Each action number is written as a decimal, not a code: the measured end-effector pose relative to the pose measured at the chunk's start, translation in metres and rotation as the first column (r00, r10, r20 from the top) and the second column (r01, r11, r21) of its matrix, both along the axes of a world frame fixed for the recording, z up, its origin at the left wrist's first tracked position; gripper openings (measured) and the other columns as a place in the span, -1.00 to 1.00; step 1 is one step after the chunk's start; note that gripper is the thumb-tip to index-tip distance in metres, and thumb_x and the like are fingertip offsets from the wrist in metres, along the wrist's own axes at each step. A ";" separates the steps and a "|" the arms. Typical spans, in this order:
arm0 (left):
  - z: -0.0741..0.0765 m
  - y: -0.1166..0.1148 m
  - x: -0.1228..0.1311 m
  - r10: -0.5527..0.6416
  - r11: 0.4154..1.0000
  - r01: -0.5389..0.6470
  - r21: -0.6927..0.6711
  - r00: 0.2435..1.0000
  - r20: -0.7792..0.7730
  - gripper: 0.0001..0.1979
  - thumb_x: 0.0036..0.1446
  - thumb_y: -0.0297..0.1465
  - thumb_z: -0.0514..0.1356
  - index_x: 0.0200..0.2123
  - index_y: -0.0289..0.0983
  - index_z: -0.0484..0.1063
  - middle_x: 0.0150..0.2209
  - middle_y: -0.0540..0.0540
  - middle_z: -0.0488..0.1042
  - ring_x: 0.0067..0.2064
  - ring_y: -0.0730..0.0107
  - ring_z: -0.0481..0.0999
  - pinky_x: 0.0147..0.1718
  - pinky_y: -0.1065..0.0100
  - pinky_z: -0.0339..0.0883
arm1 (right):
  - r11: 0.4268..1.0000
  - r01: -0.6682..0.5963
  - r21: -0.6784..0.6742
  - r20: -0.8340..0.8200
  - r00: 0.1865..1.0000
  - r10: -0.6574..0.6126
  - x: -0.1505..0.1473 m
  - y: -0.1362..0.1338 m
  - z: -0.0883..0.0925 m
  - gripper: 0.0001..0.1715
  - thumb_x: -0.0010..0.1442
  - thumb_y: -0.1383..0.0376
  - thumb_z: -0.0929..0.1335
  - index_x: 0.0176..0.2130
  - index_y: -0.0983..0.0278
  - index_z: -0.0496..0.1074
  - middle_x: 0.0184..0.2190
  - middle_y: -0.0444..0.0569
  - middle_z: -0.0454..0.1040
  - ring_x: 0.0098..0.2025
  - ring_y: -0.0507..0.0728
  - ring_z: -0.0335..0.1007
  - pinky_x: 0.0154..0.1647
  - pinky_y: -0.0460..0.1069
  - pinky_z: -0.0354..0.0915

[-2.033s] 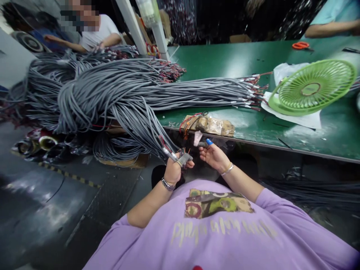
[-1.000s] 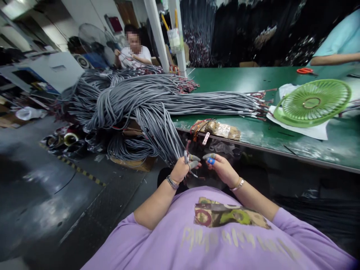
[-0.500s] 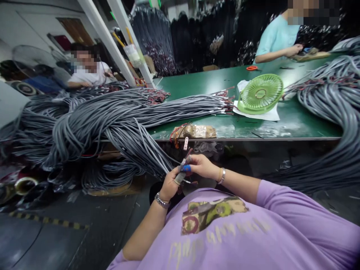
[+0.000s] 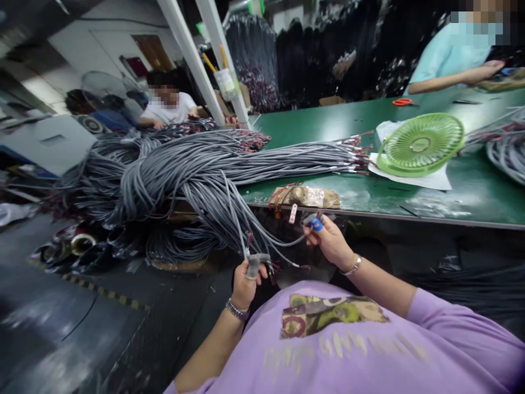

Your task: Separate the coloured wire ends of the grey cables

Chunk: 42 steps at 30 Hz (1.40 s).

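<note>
My left hand (image 4: 245, 287) is closed low in front of my lap, around the ends of a few grey cables, with dark red wires (image 4: 249, 239) sticking out. A grey, half-clear wrap (image 4: 255, 266) sits at its thumb; whether it is worn or held I cannot tell. Farther right and a little higher, my right hand (image 4: 334, 243) pinches the end of one grey cable (image 4: 289, 243), which curves back to the bundle. A blue band (image 4: 316, 224) is around one digit of that hand. The bundle of grey cables (image 4: 217, 202) hangs over the table edge just beyond my left hand.
The green table (image 4: 311, 120) carries a long pile of grey cables (image 4: 287, 161), a green fan (image 4: 422, 143) on white paper, orange scissors (image 4: 404, 102) and a taped cardboard piece (image 4: 315, 196) at the front edge. Two people sit across the table. White posts (image 4: 223, 60) rise behind the pile.
My hands were together at the cable ends; now they are apart. My right hand has moved right with one cable end, my left slightly down. The view has turned left.
</note>
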<state>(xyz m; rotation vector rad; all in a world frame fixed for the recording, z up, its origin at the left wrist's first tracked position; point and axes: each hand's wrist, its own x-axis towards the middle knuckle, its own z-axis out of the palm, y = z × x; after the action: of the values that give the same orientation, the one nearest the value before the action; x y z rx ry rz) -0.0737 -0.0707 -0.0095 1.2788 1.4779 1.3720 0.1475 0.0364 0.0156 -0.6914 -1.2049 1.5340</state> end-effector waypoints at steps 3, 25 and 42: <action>-0.002 -0.001 -0.003 -0.029 0.996 0.020 -0.082 0.994 -0.109 -0.52 0.20 -0.03 0.07 -0.44 -0.32 0.49 -0.60 -0.06 0.46 -0.65 0.53 0.28 -0.60 0.45 0.17 | 0.975 -0.203 0.090 0.143 0.971 0.190 -0.007 -0.008 -0.001 -0.57 0.15 0.03 0.40 -0.13 0.29 0.36 -0.48 -0.18 0.31 -0.57 -0.07 0.12 -0.52 -0.11 0.23; 0.017 0.058 0.039 0.007 0.997 0.021 -0.069 0.927 0.374 -0.65 0.05 -0.13 0.29 -0.25 -0.31 0.53 -0.37 -0.12 0.59 -0.38 0.39 0.56 -0.51 0.47 0.36 | 0.958 -0.238 -0.163 -0.049 0.971 0.233 -0.013 -0.005 -0.022 -0.53 0.04 0.02 0.46 -0.22 0.27 0.32 -0.39 -0.08 0.50 -0.56 -0.05 0.27 -0.52 -0.10 0.28; 0.011 0.052 0.048 -0.281 0.916 0.306 -0.260 0.951 0.129 -0.58 0.11 -0.04 0.21 -0.46 -0.31 0.39 -0.64 -0.02 0.45 -0.68 0.52 0.39 -0.70 0.52 0.20 | 0.926 -0.158 -0.342 0.057 0.980 0.188 -0.025 0.010 -0.017 -0.49 -0.20 0.04 0.55 -0.40 0.33 0.40 -0.55 -0.19 0.36 -0.58 -0.09 0.08 -0.59 -0.13 0.02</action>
<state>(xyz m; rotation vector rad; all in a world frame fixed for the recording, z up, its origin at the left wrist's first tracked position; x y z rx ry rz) -0.0253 -0.0184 0.0016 1.1865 1.3014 0.9738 0.1227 0.0467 -0.0012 -0.9039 -1.1020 1.9019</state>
